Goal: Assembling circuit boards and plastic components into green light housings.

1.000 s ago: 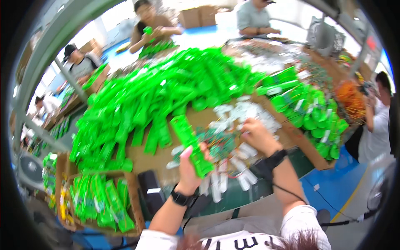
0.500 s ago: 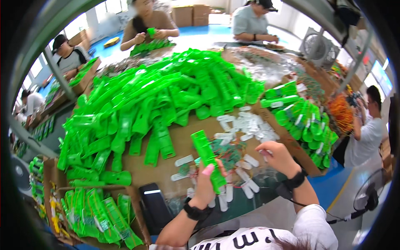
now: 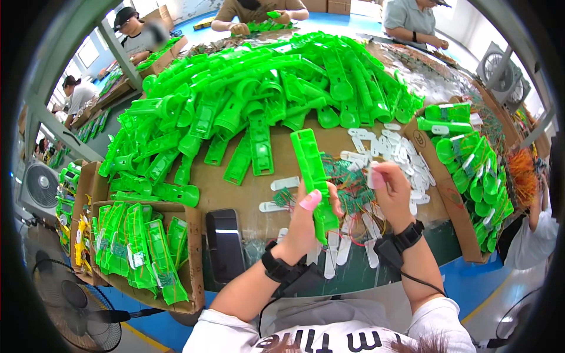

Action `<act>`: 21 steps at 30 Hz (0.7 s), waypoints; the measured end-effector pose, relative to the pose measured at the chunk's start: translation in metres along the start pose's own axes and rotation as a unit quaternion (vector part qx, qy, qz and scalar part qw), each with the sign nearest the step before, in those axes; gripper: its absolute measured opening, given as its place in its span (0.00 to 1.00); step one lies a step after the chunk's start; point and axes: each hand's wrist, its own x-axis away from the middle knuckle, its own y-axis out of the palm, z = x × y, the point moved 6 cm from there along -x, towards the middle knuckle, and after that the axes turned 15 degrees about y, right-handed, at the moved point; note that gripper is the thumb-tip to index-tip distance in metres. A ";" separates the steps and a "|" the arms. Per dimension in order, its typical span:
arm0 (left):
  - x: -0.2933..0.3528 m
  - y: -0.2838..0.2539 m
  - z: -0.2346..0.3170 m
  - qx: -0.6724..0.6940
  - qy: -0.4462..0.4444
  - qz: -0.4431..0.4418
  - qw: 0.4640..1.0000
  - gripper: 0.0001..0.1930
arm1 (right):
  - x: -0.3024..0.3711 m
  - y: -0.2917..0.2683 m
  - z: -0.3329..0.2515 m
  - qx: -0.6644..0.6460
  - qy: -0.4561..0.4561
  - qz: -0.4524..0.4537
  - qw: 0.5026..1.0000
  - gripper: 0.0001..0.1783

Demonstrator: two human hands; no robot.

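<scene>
My left hand grips a long green plastic shell, upright and slightly tilted, over the middle of the work surface. To its right my right hand is closed in a pinch on a small white plastic strip, held apart from the shell. Beneath and between the hands lies a tangle of green circuit boards with red and green wires. Several loose white strips lie around the tangle, and a heap of them is just beyond my right hand.
A large pile of green shells fills the far side. Wired green shells sit in a cardboard box at left and behind a cardboard wall at right. A phone lies by the left box. Co-workers sit beyond; fans stand around.
The view has shifted, so the pile and boxes sit differently in the picture. My right hand has moved closer to the green shell, still pinching. The left hand keeps its hold on the shell.
</scene>
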 end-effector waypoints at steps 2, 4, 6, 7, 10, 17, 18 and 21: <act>-0.001 -0.004 -0.005 0.001 -0.013 -0.010 1.000 0.22 | -0.005 0.002 -0.008 0.023 0.058 -0.021 0.998 0.08; 0.001 -0.005 -0.008 0.003 -0.025 -0.011 1.000 0.23 | -0.009 0.003 0.011 0.089 0.173 -0.065 0.979 0.08; -0.001 0.004 -0.009 -0.007 -0.023 -0.033 0.999 0.23 | -0.016 -0.011 0.005 0.167 0.068 -0.022 0.983 0.08; -0.002 0.007 -0.008 -0.019 -0.012 -0.048 0.999 0.23 | -0.013 -0.014 -0.009 0.241 -0.045 0.012 0.969 0.08; 0.002 0.007 -0.012 -0.021 -0.007 -0.048 0.999 0.21 | 0.010 -0.029 -0.042 0.197 -0.052 0.034 0.978 0.05; 0.003 0.009 -0.007 0.000 0.014 -0.052 0.999 0.17 | 0.265 -0.124 0.002 0.180 0.436 -0.689 0.550 0.13; 0.003 0.014 -0.007 0.000 0.016 -0.059 0.998 0.17 | 0.331 -0.158 0.016 0.175 0.540 -0.721 0.397 0.14; 0.003 0.014 -0.003 0.014 0.019 -0.074 0.997 0.16 | 0.475 -0.217 0.035 0.036 0.549 -0.804 0.223 0.15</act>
